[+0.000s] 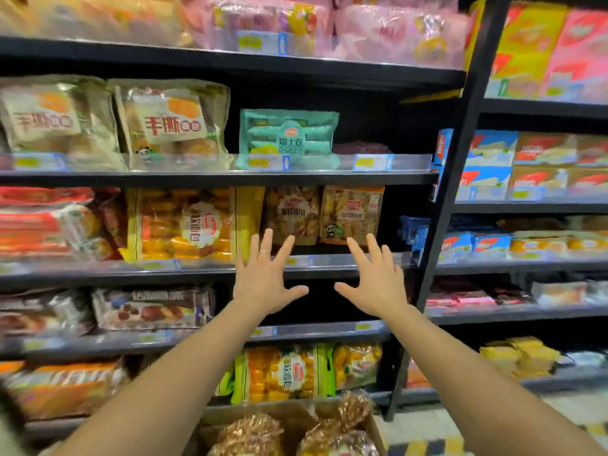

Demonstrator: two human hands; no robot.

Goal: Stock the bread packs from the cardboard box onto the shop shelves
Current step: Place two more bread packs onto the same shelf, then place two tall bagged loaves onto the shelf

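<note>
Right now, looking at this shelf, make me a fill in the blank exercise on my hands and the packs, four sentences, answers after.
1. The left hand and the right hand both hold ____.
2. The ring sits on the ____ hand.
3. The teal pack stands one shelf ____ the two brown packs.
4. The cardboard box with bread packs shows at the ____ edge of the view.
Missing words: nothing; left; above; bottom.

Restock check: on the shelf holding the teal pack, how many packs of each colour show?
Cream packs: 2
Teal pack: 1
Dark purple pack: 1
Total: 4
</note>
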